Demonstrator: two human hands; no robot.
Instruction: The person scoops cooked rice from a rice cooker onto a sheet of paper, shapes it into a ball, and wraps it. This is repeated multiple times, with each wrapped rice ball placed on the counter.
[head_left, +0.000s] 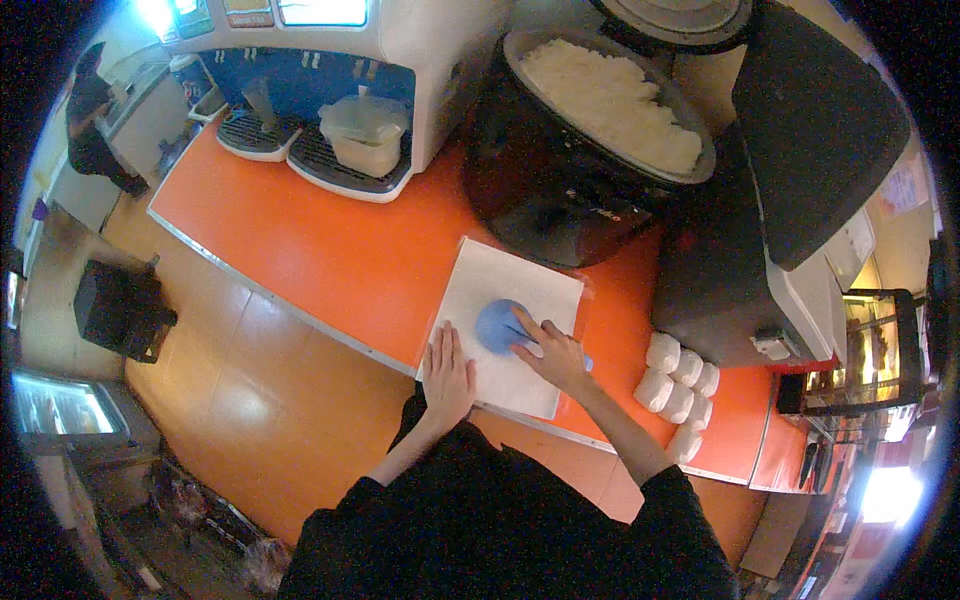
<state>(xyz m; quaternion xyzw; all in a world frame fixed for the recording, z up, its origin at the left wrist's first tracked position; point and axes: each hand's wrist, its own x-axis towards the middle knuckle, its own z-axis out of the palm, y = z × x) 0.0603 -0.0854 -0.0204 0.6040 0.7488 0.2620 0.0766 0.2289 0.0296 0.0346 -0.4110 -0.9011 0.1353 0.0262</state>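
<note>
A white rectangular sheet (510, 382) lies on the orange counter in front of me, with what looks like clear film along its edges. Flat on its left side rests my left hand (448, 373), fingers stretched out and holding nothing. My right hand (553, 354) grips a blue round-headed paddle (498, 328), whose head lies over the middle of the sheet. A bit of the blue handle shows past the right side of that hand; the rest is covered by my fingers. Whether anything lies under the paddle head cannot be seen.
Behind the sheet stands a large dark cooker (555, 217) full of white rice (615, 105). Several white wrapped blocks (676, 403) sit at the right. A drink dispenser (431, 82) holds a lidded plastic tub (366, 142). A person (94, 124) stands far left.
</note>
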